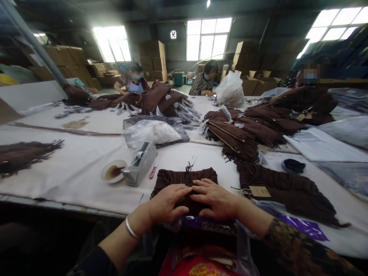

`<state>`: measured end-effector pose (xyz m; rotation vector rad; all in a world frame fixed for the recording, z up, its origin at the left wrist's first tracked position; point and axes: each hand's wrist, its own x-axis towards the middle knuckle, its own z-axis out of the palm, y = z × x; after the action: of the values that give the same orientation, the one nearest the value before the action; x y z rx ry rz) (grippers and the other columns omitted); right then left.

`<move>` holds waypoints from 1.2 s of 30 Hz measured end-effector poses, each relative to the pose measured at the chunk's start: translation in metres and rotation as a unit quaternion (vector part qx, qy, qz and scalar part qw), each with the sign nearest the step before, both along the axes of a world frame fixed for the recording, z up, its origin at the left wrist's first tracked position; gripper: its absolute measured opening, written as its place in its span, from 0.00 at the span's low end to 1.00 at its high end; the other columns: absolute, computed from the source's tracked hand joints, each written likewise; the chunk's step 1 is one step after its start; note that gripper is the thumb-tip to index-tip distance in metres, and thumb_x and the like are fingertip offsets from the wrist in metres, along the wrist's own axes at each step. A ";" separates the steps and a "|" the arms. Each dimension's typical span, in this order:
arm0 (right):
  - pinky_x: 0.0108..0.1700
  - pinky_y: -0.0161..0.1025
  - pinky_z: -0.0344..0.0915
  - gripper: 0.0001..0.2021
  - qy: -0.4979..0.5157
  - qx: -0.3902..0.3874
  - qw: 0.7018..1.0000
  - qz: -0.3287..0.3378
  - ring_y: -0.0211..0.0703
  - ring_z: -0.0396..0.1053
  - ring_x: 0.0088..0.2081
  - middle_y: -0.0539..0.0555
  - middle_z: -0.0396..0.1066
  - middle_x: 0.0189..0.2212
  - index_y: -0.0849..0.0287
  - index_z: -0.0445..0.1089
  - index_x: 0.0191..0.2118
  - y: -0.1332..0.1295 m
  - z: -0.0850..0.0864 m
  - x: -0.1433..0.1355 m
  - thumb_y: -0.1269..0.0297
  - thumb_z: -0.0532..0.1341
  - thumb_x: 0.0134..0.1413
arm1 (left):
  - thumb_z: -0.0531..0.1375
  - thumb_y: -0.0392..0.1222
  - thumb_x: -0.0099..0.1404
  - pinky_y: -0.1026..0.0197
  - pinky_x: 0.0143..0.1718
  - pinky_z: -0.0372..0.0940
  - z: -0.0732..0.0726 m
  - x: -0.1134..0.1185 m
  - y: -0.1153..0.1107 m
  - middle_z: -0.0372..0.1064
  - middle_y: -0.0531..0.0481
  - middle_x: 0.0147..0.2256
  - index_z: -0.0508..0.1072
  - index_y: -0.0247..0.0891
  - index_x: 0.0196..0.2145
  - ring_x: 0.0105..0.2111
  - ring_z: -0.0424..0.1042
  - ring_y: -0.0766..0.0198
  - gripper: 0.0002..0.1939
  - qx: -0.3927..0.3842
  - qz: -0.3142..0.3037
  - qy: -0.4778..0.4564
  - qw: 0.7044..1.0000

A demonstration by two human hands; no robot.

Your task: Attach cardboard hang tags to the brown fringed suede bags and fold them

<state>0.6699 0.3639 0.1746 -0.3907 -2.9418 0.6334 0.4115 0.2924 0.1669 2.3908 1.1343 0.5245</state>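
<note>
A dark brown fringed bag [186, 175] lies flat at the table's front edge, right before me. Both palms rest on it. My left hand [172, 201] is spread with its fingers pointing right, and my right hand [214, 199] lies flat beside it with the fingertips nearly meeting. Neither hand grips anything. The lower part of the bag is partly hidden under my hands. To the right lies another brown fringed bag [287, 195] with a tan paper tag [260, 191] on it. Purple plastic packaging [301, 227] sticks out near the table edge.
Left of the bag stand a grey tape dispenser [140, 165], a shallow dish [110, 172] with brown contents and a pink-handled cutter [153, 171]. Beyond are a clear plastic bag [152, 132] and piles of brown bags [244, 126]. Several co-workers sit across the table.
</note>
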 end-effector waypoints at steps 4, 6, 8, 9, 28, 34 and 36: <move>0.62 0.56 0.54 0.24 0.053 -0.025 0.997 0.040 0.56 0.65 0.59 0.61 0.69 0.58 0.52 0.68 0.60 -0.024 0.014 0.007 0.52 0.59 0.61 | 0.60 0.54 0.65 0.50 0.57 0.64 0.008 -0.006 -0.023 0.70 0.39 0.56 0.64 0.39 0.63 0.54 0.70 0.50 0.32 -0.011 0.002 -0.030 0.999; 0.61 0.50 0.58 0.22 0.111 -0.049 0.993 -0.012 0.52 0.67 0.56 0.59 0.71 0.55 0.52 0.68 0.60 -0.023 0.016 0.009 0.53 0.57 0.63 | 0.57 0.53 0.68 0.55 0.51 0.68 0.014 -0.012 -0.021 0.74 0.41 0.51 0.65 0.39 0.62 0.47 0.74 0.55 0.29 -0.026 0.045 -0.095 0.994; 0.60 0.47 0.60 0.21 0.178 -0.068 0.972 -0.140 0.50 0.68 0.56 0.59 0.72 0.55 0.52 0.68 0.59 -0.008 0.015 0.005 0.53 0.54 0.65 | 0.51 0.52 0.71 0.56 0.50 0.68 0.019 -0.017 -0.006 0.75 0.42 0.48 0.67 0.37 0.59 0.46 0.75 0.57 0.25 -0.013 0.135 -0.142 0.981; 0.60 0.47 0.60 0.21 0.202 -0.077 0.953 -0.210 0.49 0.68 0.56 0.59 0.72 0.55 0.53 0.69 0.58 0.004 0.013 0.001 0.52 0.52 0.66 | 0.48 0.51 0.73 0.56 0.52 0.66 0.020 -0.018 0.006 0.76 0.42 0.47 0.70 0.37 0.57 0.47 0.74 0.57 0.24 -0.003 0.184 -0.141 0.973; 0.52 0.39 0.59 0.23 0.048 -0.064 0.915 -0.396 0.47 0.69 0.49 0.59 0.75 0.44 0.58 0.73 0.42 0.098 -0.024 -0.027 0.54 0.43 0.70 | 0.58 0.40 0.64 0.61 0.41 0.68 -0.026 0.035 0.122 0.76 0.47 0.35 0.65 0.32 0.61 0.35 0.74 0.62 0.28 -0.104 0.254 -0.086 0.958; 0.55 0.39 0.59 0.18 0.026 -0.092 0.913 -0.397 0.47 0.68 0.54 0.59 0.74 0.50 0.57 0.73 0.46 0.105 -0.037 -0.019 0.56 0.48 0.68 | 0.59 0.38 0.62 0.56 0.49 0.67 -0.010 0.032 0.041 0.76 0.47 0.40 0.70 0.38 0.57 0.41 0.74 0.59 0.24 -0.030 0.051 -0.122 0.991; 0.55 0.40 0.60 0.17 0.015 -0.102 0.907 -0.409 0.49 0.68 0.54 0.60 0.75 0.49 0.57 0.75 0.44 0.108 -0.040 -0.022 0.54 0.51 0.66 | 0.62 0.38 0.61 0.53 0.52 0.66 -0.004 0.032 0.010 0.76 0.45 0.44 0.71 0.38 0.55 0.45 0.73 0.55 0.24 0.006 0.025 -0.067 0.997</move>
<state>0.6480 0.4715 0.1343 -1.4925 -2.3262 0.7750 0.4439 0.3022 0.1627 2.3041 1.1376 0.6990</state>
